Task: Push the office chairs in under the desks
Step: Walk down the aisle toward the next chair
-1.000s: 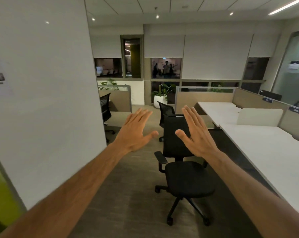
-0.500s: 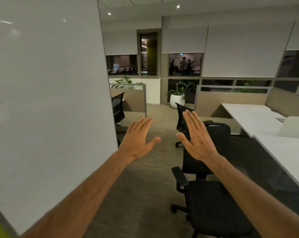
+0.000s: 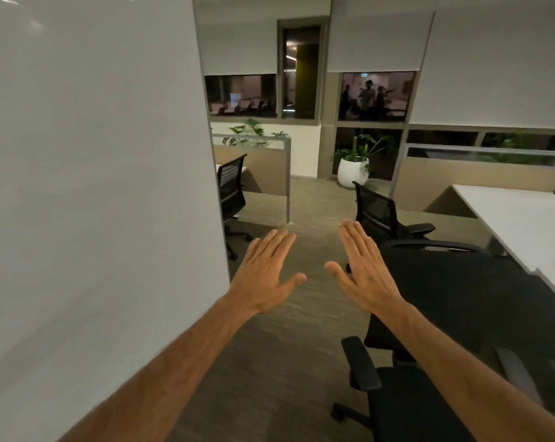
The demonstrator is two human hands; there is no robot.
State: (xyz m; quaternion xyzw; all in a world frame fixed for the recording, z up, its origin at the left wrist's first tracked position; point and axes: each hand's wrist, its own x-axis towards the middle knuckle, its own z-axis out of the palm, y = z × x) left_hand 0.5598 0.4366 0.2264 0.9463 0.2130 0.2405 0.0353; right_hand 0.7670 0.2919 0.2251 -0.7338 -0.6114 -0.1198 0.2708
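Note:
A black office chair (image 3: 454,301) stands close at the lower right, out in the aisle beside the white desk (image 3: 525,224). A second black chair (image 3: 378,212) sits farther back, also out from that desk. A third black chair (image 3: 231,186) stands at the left desk behind the wall. My left hand (image 3: 266,275) and my right hand (image 3: 362,269) are stretched forward, palms down, fingers apart, holding nothing. My right hand hovers just left of the near chair's backrest, not touching it.
A large white wall (image 3: 94,202) fills the left side. Beige partitions (image 3: 474,180) with glass tops edge the desks. A white planter (image 3: 352,172) with a plant stands at the aisle's far end. Carpeted aisle runs between the desk rows. People are visible behind the far window.
The view has moved forward and turned left, so the near chair now lies at the lower right and closer. Both hands stay outstretched and open, a little lower in view.

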